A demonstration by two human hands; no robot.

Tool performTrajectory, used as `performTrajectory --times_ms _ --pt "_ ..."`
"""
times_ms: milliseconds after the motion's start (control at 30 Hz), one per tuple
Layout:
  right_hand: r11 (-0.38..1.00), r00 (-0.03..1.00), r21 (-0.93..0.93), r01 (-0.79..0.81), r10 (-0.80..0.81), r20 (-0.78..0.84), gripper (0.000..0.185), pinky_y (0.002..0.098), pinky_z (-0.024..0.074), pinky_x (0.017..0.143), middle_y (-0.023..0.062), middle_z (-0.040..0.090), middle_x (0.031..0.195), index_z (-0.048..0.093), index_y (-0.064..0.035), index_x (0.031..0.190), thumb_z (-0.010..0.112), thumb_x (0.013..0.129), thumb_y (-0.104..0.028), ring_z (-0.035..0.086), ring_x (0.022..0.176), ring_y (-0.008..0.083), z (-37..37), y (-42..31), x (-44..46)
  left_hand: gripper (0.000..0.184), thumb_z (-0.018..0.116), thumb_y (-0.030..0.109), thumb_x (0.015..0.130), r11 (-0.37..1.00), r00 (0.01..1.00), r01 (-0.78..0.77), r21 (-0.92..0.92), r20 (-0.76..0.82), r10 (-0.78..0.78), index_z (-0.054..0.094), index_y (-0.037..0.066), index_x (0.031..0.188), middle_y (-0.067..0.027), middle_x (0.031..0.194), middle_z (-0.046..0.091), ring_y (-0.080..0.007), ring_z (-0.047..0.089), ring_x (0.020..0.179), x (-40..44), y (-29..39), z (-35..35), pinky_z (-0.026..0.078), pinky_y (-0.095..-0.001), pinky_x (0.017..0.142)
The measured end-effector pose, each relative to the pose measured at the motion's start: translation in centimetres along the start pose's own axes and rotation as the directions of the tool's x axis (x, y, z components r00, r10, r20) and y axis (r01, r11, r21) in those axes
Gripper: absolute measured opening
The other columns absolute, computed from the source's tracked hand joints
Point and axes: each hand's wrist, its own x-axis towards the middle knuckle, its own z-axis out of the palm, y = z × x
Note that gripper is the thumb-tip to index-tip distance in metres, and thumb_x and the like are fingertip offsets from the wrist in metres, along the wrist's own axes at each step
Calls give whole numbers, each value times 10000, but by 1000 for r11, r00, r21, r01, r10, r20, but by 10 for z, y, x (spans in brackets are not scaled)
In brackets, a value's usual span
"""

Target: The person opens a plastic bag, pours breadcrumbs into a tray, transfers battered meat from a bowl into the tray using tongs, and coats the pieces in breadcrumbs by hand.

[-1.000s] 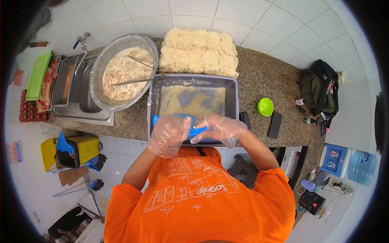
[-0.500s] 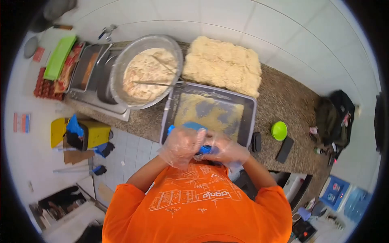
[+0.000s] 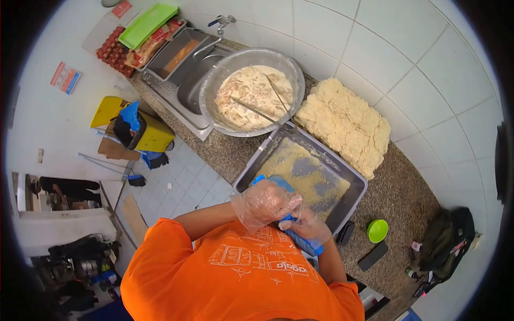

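My left hand (image 3: 263,202) and my right hand (image 3: 310,224), both in clear plastic gloves, meet over the near edge of a grey tub (image 3: 353,200). Both are closed around a blue object (image 3: 304,243), perhaps a plastic packet; its kind is not clear. Parts of it show beyond the left hand and below the right, and the fingers hide its middle. Yellowish crumbs (image 3: 286,155) lie patchily over the tub's floor. Beyond the tub, a large metal basin (image 3: 211,80) holds pieces in creamy batter (image 3: 251,96), with tongs (image 3: 257,109) resting across its rim.
A block of crumb-coated pieces (image 3: 345,123) lies against the tiled wall. To the right are a green bowl (image 3: 377,230), a dark phone-like slab (image 3: 373,256) and a black bag (image 3: 447,241). A sink (image 3: 195,91) and a yellow bin (image 3: 155,134) are at left.
The view has turned and shifted, so the counter now slants down to the right. My hands remain together on the blue object, more of which shows below my right hand.
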Motion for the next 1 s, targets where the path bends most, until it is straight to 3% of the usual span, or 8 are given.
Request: performTrajectory --times_ms 233,300,400,533,600,667,800,1000 --pt "772 917 518 -369 393 68 317 343 421 940 79 512 1166 644 -15 1087 753 813 -133 552 1040 238 1 -27 -6 317 600 123 829 982 987 9 -189 157 21 504 12 1110 -116 717 573 -299 611 640 -2 2 -25 464 -428 516" --pt "961 988 227 -155 154 22 182 297 452 883 74 536 1155 660 4 954 736 808 -74 586 987 201 -2 -28 -7 383 613 146 822 979 983 37 -203 182 1 497 8 1160 -121 729 576 -306 608 642 0 4 -33 463 -435 525" --pt "959 999 280 -31 40 -27 139 306 474 835 72 600 1038 631 6 773 747 797 -67 603 910 189 0 -41 -2 567 644 205 783 979 984 -30 -200 169 65 453 12 1281 -127 750 576 -318 601 654 -1 6 -40 454 -444 536" --pt "928 984 351 -128 163 -71 237 314 474 747 87 634 881 612 6 700 765 802 -143 610 815 192 -1 -56 -7 761 683 225 701 971 980 -31 -237 184 77 384 -24 1354 -128 747 563 -320 597 670 -5 7 -40 450 -441 550" --pt "935 935 45 -353 350 54 311 342 447 647 100 601 759 611 -15 694 783 794 -254 589 703 226 -5 -58 -11 762 685 225 698 954 973 -80 -291 187 138 385 -40 1346 -132 739 557 -324 596 666 -8 7 -42 453 -442 553" --pt "940 950 -150 -305 312 23 353 350 429 628 107 575 729 593 -27 667 785 787 -297 573 690 249 -7 -49 -19 827 699 229 656 964 951 -67 -255 276 139 356 -72 1346 -136 740 545 -329 589 642 -12 7 -37 461 -441 562" --pt "863 994 -500 -78 30 -104 384 374 410 614 109 524 693 549 -63 662 797 768 -336 526 666 303 -10 -66 -18 640 676 301 758 929 978 -19 -370 185 94 482 -29 1271 -166 724 570 -356 592 634 -5 -3 -45 467 -449 584" --pt "959 991 -284 -22 -16 -129 345 383 431 635 108 560 783 567 -70 852 815 738 -282 563 720 316 -15 -50 -26 381 579 456 921 599 847 416 -684 531 19 680 94 977 -193 720 621 -372 608 683 21 7 -46 461 -449 617"
